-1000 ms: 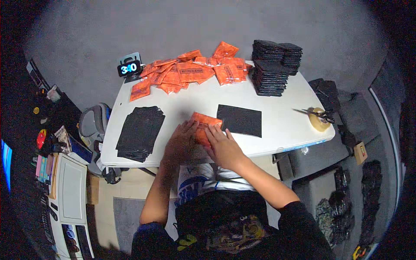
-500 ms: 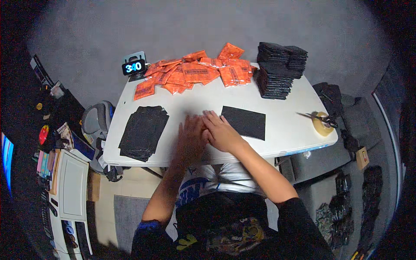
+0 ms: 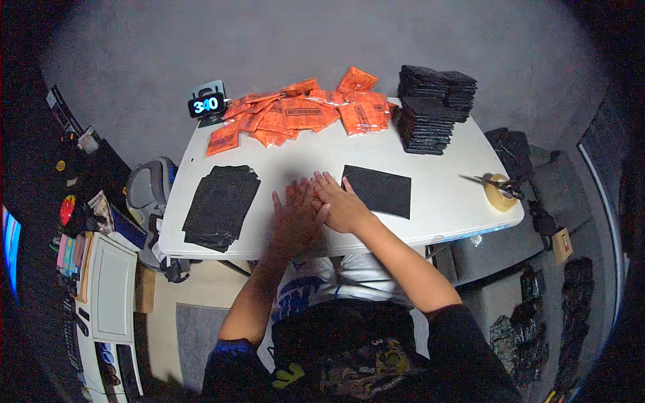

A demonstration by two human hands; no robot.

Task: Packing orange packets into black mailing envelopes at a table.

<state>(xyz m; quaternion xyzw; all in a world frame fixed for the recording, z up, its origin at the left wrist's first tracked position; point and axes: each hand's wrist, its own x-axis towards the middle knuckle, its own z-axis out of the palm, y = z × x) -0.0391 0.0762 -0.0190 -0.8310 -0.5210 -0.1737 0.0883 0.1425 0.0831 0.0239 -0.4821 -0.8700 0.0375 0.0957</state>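
Observation:
My left hand (image 3: 295,215) lies flat near the table's front middle, palm down, fingers spread. Partly across its fingers rests my right hand (image 3: 339,205), also stretched out flat. Between the fingers a little orange shows; what lies beneath is mostly hidden by the hands. Just right of my right hand is a flat black sheet or bag (image 3: 377,191). To the left of my hands sits a loose stack of black plastic bags (image 3: 222,207). Farther back spreads a heap of orange packets (image 3: 302,113) in clear wrapping.
A tall stack of folded black packages (image 3: 430,111) stands at the back right. Scissors (image 3: 504,185) lie on a tape roll (image 3: 498,198) near the right edge. A lit phone on a stand (image 3: 206,105) is at the back left of the white table (image 3: 322,152).
My left fingers have spread wider, and a bit of orange now shows between the fingers. My right hand has shifted very slightly left. The other things on the table stay put.

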